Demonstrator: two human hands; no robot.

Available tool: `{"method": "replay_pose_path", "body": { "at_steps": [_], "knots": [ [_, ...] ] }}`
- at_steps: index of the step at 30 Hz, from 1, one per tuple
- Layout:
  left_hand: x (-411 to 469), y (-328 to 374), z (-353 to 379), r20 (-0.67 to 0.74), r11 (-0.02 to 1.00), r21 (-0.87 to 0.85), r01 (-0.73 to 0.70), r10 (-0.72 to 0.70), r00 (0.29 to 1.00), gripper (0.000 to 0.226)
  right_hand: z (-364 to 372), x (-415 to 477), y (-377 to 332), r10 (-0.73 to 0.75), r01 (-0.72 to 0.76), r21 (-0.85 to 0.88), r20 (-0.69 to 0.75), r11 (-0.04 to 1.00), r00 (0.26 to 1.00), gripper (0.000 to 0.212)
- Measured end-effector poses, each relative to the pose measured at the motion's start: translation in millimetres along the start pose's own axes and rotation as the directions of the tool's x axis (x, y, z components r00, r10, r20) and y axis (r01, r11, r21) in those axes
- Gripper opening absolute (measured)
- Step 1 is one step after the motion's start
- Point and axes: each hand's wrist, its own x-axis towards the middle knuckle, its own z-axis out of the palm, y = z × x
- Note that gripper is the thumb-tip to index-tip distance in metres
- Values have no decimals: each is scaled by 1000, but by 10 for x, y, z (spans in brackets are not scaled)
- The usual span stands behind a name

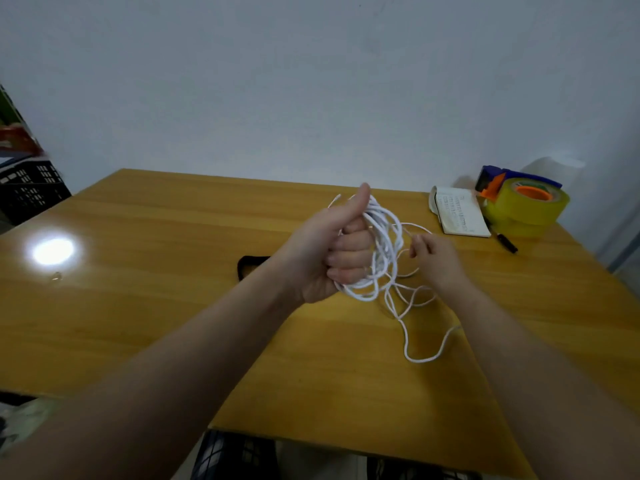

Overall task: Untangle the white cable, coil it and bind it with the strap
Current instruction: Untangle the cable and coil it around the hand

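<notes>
The glossy yellow-brown wooden bench [173, 306] carries 1 thin white round cable [384, 251], most of it gathered in several loops above the bench's middle. The left hand [329, 251] is closed in a fist around that bundle of loops, thumb pointing up. The right hand [433, 258], just right of the bundle, pinches 1 strand of the same cable between its fingertips. Loose slack trails from the bundle down onto the bench surface and curls in an open loop toward the near edge.

Left of the bundle, partly hidden behind the left wrist, lies 1 flat black strap [249, 266] (only its rounded end shows). At the bench's far right corner stand 1 roll of yellowish clear tape on a blue and orange dispenser [523, 202], 1 small open notebook with printed pages [457, 216] touching it on the bundle's side, and 1 black pen [507, 242] nearer than the tape. Beyond the bench's left end stands 1 black slotted plastic crate [31, 192]. A bright lamp glare sits on the bench's left part.
</notes>
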Motion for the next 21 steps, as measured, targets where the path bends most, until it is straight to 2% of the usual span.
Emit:
{"method": "replay_pose_path", "body": {
  "at_steps": [2, 4, 6, 7, 8, 10, 12, 15, 17, 21],
  "knots": [
    [22, 36, 22, 54, 992, -119, -47, 54, 997, 51, 73, -29, -66, -39, 51, -138, 87, 989, 995, 38],
    [76, 144, -28, 21, 973, -194, -128, 134, 991, 55, 133, -90, -192, -114, 165, -344, 165, 924, 980, 31],
    [113, 235, -68, -90, 967, -125, -222, 212, 973, 60, 158, -160, -298, -172, 272, -510, 236, 816, 956, 24],
    [132, 257, -73, -136, 965, -56, -258, 248, 959, 63, 171, -197, -334, -200, 324, -548, 275, 771, 940, 28],
    [150, 264, -73, -172, 959, 27, -283, 283, 944, 67, 192, -229, -355, -230, 370, -547, 308, 751, 923, 33],
    [161, 264, -46, -219, 944, 149, -295, 322, 921, 67, 273, -275, -375, -242, 398, -445, 366, 802, 898, 33],
    [188, 273, -103, -243, 934, 171, -312, 347, 906, 50, 344, -300, -393, -212, 368, -360, 405, 857, 889, 32],
    [212, 321, -275, -247, 931, 151, -334, 362, 899, 33, 393, -350, -390, -152, 310, -366, 402, 877, 903, 35],
    [218, 328, -382, -292, 927, 193, -322, 367, 883, 42, 397, -368, -354, -144, 327, -431, 405, 841, 903, 36],
    [196, 270, -554, -387, 889, 346, -302, 428, 817, 37, 383, -384, -340, -344, 556, -476, 463, 682, 817, 35]
  ]
}}
